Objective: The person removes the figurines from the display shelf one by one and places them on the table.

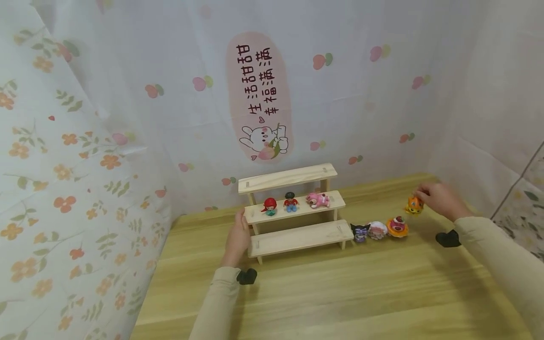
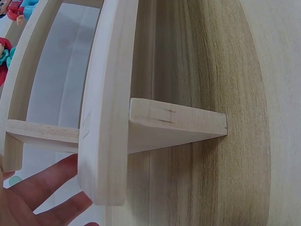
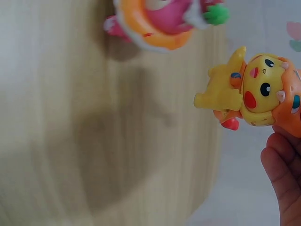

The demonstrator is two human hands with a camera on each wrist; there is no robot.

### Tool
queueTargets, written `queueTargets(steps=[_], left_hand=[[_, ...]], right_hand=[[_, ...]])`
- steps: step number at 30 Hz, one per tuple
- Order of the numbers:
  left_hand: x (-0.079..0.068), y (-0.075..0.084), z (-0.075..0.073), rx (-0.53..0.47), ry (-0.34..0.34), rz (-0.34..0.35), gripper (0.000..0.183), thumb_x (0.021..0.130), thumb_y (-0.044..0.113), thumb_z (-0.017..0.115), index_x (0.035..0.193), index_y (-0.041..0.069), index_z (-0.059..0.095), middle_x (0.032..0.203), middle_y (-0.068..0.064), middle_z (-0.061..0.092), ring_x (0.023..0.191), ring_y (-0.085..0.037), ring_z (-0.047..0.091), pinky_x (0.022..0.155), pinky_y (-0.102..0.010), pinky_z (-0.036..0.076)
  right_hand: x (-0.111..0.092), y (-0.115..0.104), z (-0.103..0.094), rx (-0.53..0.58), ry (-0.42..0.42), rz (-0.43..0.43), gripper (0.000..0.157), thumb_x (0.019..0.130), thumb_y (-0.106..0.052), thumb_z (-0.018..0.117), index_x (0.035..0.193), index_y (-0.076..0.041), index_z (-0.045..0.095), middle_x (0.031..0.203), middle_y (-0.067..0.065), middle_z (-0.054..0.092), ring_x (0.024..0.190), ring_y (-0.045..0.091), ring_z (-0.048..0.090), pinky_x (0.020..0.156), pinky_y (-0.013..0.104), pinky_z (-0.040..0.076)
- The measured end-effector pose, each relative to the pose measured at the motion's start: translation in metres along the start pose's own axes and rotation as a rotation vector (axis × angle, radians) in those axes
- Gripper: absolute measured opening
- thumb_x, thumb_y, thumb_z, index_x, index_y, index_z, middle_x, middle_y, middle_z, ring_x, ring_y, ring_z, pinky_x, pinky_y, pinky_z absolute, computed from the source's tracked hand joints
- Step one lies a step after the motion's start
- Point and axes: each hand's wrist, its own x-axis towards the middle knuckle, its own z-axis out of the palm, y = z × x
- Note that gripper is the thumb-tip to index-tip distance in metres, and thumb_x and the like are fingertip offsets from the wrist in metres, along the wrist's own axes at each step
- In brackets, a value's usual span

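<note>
Right hand (image 1: 444,200) pinches the yellow figurine (image 1: 414,205) — left hand (image 1: 237,240), fingers extended, beside the shelf (image 1: 299,237).

wd-grain tbl (image 1: 323,293), wht backdrop (image 1: 352,104) (bit creased), flwr-print cloth (image 1: 89,189) at L

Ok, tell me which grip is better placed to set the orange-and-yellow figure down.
The right grip, most likely: it holds the orange-and-yellow figure. The left grip is at the left end of the wooden shelf, so would have to reach across.
</note>
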Motion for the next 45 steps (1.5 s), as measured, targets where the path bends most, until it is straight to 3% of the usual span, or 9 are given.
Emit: queueTargets(steps=[5,12,21,26,35,41,45], left_hand=[[-0.002,-0.002,0.000,-0.003,-0.003,0.001,0.043,0.106,0.027,0.023,0.145,0.011,0.031,0.106,-0.026,0.066,0.092,-0.039,0.064,0.077,-0.053,0.049],[0.000,-0.004,0.000,-0.001,-0.003,-0.001,0.044,0.107,0.029,0.021,0.146,0.012,0.030,0.114,-0.026,0.064,0.100,-0.040,0.063,0.081,-0.054,0.048],[0.001,-0.003,0.001,-0.005,-0.010,-0.004,0.043,0.106,0.029,0.022,0.146,0.015,0.030,0.086,-0.020,0.066,0.070,-0.028,0.058,0.063,-0.045,0.047],[0.003,-0.003,0.001,-0.002,-0.012,-0.004,0.044,0.106,0.030,0.021,0.147,0.015,0.030,0.083,-0.018,0.065,0.068,-0.027,0.057,0.062,-0.042,0.046],[0.004,-0.001,-0.002,-0.026,-0.002,0.001,0.044,0.106,0.030,0.021,0.146,0.013,0.029,0.095,-0.023,0.067,0.078,-0.032,0.061,0.069,-0.048,0.048],[0.004,-0.002,-0.003,-0.022,-0.021,-0.014,0.043,0.106,0.030,0.020,0.147,0.017,0.028,0.070,-0.015,0.058,0.058,-0.023,0.049,0.051,-0.035,0.039],[0.004,-0.002,-0.004,-0.028,-0.037,-0.014,0.043,0.107,0.030,0.020,0.147,0.017,0.027,0.068,-0.011,0.056,0.056,-0.021,0.047,0.048,-0.032,0.035]], right_hand=[[-0.009,0.007,0.009,0.007,-0.016,0.004,0.025,0.099,-0.014,0.052,0.077,-0.005,0.061,0.064,-0.001,0.055,0.056,0.010,0.039,0.052,0.027,0.032],[-0.022,0.014,0.021,0.030,-0.024,0.010,0.028,0.100,-0.016,0.050,0.076,-0.006,0.061,0.064,0.001,0.055,0.054,0.008,0.036,0.050,0.025,0.030],[-0.033,0.016,0.034,0.036,-0.030,-0.002,0.024,0.099,-0.016,0.052,0.081,-0.005,0.063,0.067,-0.003,0.057,0.058,0.005,0.041,0.053,0.025,0.034],[-0.036,0.014,0.034,0.032,-0.016,-0.002,0.023,0.099,-0.016,0.053,0.080,-0.007,0.064,0.067,-0.003,0.058,0.058,0.004,0.041,0.053,0.025,0.034],[-0.030,0.006,0.027,0.035,-0.062,-0.001,0.021,0.096,-0.017,0.056,0.083,-0.005,0.067,0.070,-0.002,0.063,0.059,0.004,0.049,0.056,0.027,0.041],[-0.028,0.004,0.027,0.033,-0.113,0.030,0.023,0.097,-0.021,0.055,0.083,-0.007,0.067,0.070,-0.004,0.063,0.062,0.006,0.050,0.060,0.030,0.043],[-0.025,0.000,0.026,0.052,-0.115,0.047,0.028,0.098,-0.025,0.054,0.087,-0.003,0.068,0.071,-0.001,0.063,0.060,0.009,0.051,0.059,0.029,0.042]])
